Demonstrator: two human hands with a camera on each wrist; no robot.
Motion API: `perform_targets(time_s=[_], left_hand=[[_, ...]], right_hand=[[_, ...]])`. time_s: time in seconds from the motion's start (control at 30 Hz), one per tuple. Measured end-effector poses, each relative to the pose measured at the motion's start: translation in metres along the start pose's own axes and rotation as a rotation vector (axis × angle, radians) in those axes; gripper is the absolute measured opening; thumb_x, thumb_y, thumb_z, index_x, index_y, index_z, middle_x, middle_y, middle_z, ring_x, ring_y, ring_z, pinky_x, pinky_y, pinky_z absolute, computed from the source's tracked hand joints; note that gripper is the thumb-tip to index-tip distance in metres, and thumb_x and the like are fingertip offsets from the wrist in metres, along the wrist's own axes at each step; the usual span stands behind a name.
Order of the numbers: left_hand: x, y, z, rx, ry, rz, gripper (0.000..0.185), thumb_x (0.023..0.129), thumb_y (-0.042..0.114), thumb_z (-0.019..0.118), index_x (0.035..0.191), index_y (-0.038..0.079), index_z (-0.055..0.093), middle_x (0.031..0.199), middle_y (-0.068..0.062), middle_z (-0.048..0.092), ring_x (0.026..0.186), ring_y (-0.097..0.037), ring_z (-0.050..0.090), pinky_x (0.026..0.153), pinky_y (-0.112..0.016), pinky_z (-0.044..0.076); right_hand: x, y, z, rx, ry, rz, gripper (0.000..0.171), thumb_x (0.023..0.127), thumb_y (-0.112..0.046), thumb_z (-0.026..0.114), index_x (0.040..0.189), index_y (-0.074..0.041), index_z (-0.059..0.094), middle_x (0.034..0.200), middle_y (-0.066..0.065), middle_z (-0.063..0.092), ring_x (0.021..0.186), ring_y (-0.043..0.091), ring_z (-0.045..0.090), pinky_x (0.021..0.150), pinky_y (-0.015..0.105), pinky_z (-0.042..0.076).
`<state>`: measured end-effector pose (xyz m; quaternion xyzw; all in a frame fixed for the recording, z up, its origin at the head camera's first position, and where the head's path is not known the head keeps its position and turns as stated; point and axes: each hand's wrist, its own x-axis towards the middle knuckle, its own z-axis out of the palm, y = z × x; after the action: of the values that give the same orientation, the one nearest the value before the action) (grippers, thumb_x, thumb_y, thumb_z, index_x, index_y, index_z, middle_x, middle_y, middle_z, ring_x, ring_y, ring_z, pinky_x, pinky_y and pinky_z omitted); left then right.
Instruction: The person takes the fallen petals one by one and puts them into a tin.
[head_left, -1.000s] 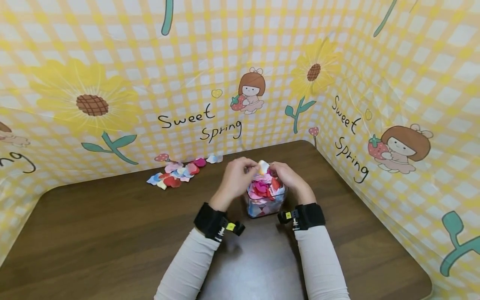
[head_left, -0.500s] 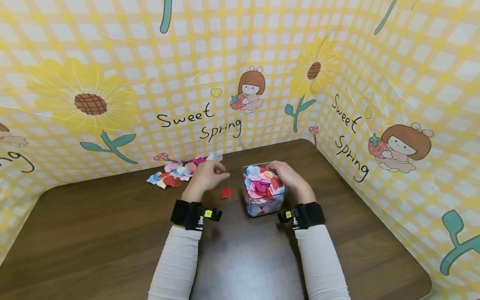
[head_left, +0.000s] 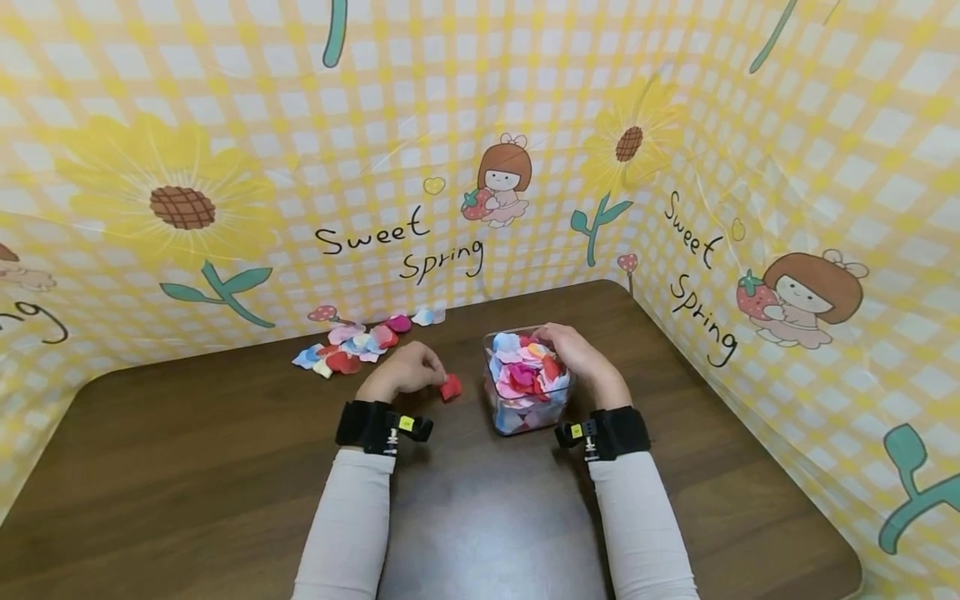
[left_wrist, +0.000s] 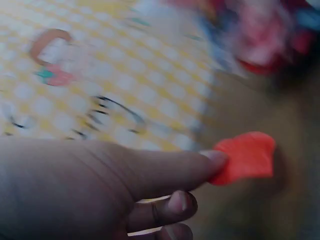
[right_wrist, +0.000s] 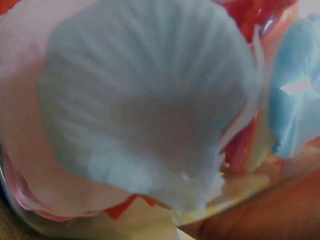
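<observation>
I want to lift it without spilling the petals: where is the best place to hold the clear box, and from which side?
Probably grip the clear box low on its two opposite side walls, coming from the near side. It stands upright, heaped with petals to its rim, so a top grip would likely disturb them. The right hand rests at its right rim; the left hand is at a red petal.

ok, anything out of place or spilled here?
One red petal lies alone on the table, between the box and the loose pile. The left hand touches it. Nothing looks damaged.
</observation>
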<state>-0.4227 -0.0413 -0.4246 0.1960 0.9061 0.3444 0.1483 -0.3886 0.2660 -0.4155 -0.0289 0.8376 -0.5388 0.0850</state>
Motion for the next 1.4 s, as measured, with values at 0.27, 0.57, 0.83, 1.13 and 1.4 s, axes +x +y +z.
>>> perform_targets(time_s=[0.27,0.57,0.83,1.13,1.4], left_hand=[[-0.030,0.082,-0.009,-0.136,0.308,0.289,0.016,0.098,0.022,0.069,0.098,0.006,0.073,0.085,-0.006,0.064,0.076,-0.020,0.055,0.071,-0.034,0.045],[-0.013,0.096,0.026,-0.058,0.341,0.320,0.018,0.097,0.024,0.071,0.105,0.009,0.077,0.089,-0.006,0.063,0.079,-0.019,0.053,0.071,-0.032,0.042],[-0.022,0.006,-0.036,0.101,0.602,0.050,0.024,0.097,0.022,0.069,0.112,0.003,0.076,0.093,-0.015,0.071,0.082,-0.030,0.064,0.073,-0.043,0.047],[0.006,-0.067,-0.046,0.097,0.417,-0.183,0.032,0.099,0.026,0.065,0.122,0.005,0.073,0.115,-0.020,0.070,0.102,-0.039,0.063,0.080,-0.047,0.044],[0.020,-0.072,-0.057,0.142,0.447,-0.242,0.023,0.095,0.024,0.071,0.087,0.002,0.074,0.082,-0.012,0.070,0.086,-0.034,0.064,0.076,-0.045,0.046]], right_hand=[[0.001,-0.002,0.002,-0.010,0.007,-0.037,0.046,0.106,-0.023,0.036,0.129,0.008,0.062,0.134,0.023,0.058,0.122,0.034,0.052,0.105,0.046,0.040],[0.005,-0.004,0.007,-0.012,0.008,-0.032,0.046,0.106,-0.024,0.035,0.128,0.006,0.063,0.131,0.021,0.060,0.121,0.032,0.054,0.104,0.044,0.042],[0.005,-0.006,0.010,-0.058,0.043,-0.018,0.045,0.104,-0.022,0.035,0.127,0.006,0.062,0.131,0.023,0.059,0.123,0.036,0.051,0.108,0.052,0.039],[0.017,0.000,0.019,-0.093,0.070,-0.048,0.044,0.103,-0.018,0.032,0.122,0.008,0.063,0.126,0.023,0.059,0.120,0.036,0.052,0.106,0.052,0.039],[0.043,-0.015,0.022,-0.131,0.053,-0.077,0.044,0.103,-0.017,0.032,0.122,0.007,0.064,0.128,0.022,0.060,0.122,0.035,0.052,0.108,0.052,0.038]])
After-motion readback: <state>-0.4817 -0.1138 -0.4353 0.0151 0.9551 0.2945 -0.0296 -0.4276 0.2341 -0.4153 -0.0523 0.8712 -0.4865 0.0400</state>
